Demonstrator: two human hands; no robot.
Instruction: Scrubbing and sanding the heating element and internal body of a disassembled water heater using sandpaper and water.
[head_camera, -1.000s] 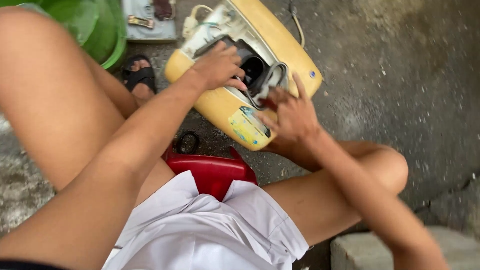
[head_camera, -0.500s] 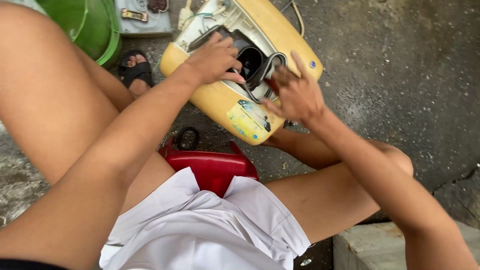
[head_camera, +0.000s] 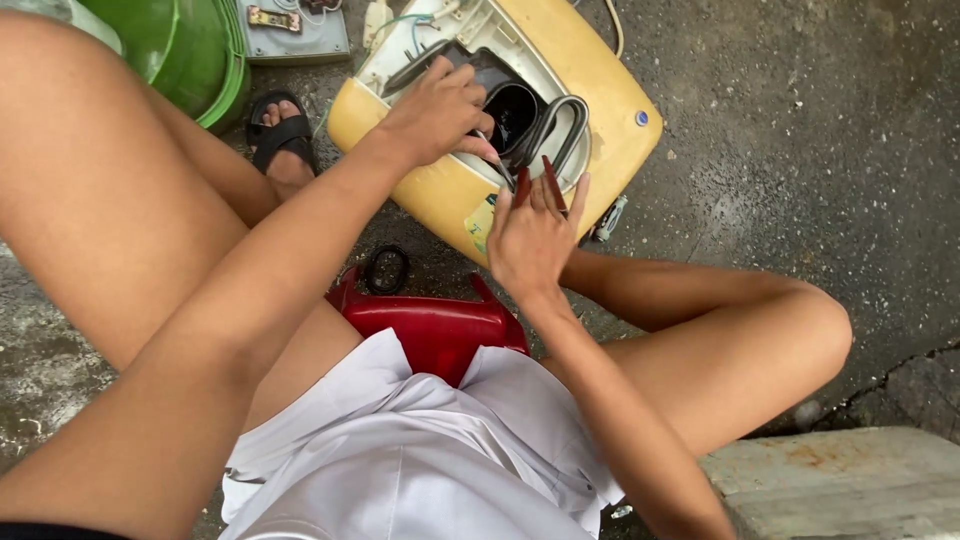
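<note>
Opened yellow appliance casing (head_camera: 590, 110) lies on the concrete ahead of the knees, a dark round cavity and grey looped hose (head_camera: 552, 128) inside. Left hand (head_camera: 440, 110) curls over the opening, its fingertips pinching a thin tool whose tip is hidden. Right hand (head_camera: 533, 240) grips red-handled pliers (head_camera: 540, 185), fingers spread upward, jaws hard to make out

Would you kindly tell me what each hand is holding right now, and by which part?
The right hand holds a red-handled tool by its handles. The left hand rests on the yellow appliance at its opening; whether it grips anything cannot be told.
</note>
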